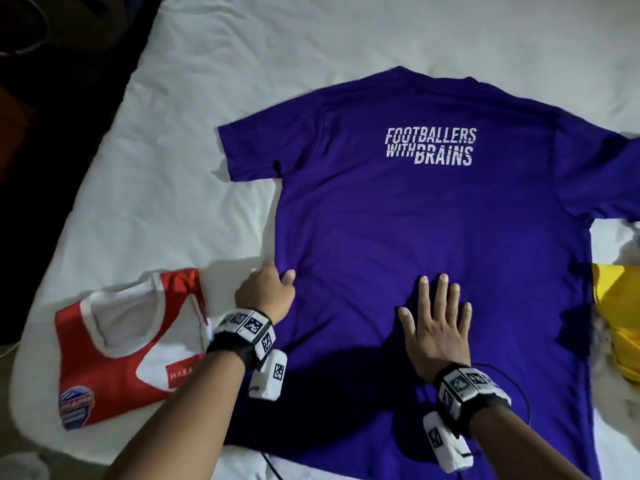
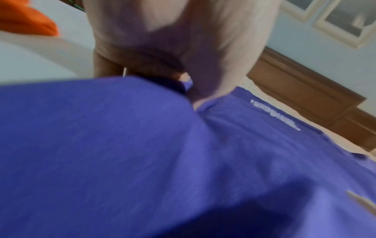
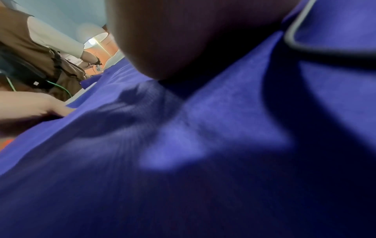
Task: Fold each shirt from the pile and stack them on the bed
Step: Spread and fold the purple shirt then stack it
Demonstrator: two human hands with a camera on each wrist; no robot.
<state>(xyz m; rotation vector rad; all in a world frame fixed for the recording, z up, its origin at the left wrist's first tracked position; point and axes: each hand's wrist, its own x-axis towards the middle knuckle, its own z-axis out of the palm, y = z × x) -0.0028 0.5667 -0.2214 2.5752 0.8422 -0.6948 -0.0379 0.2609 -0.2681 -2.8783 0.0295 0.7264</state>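
Observation:
A purple shirt lies spread flat, back up, on the white bed, with the white print "FOOTBALLERS WITH BRAINS" near its collar. My left hand is at the shirt's left side edge, low down. In the left wrist view its curled fingers go under the shirt's edge and the thumb lies on top, pinching it. My right hand rests flat on the shirt's lower middle with its fingers spread. The right wrist view shows only the palm over purple cloth.
A folded red and white shirt lies on the bed just left of my left wrist. A yellow garment sits at the right edge. The bed's left edge drops to a dark floor. A thin black cable trails from my right wrist.

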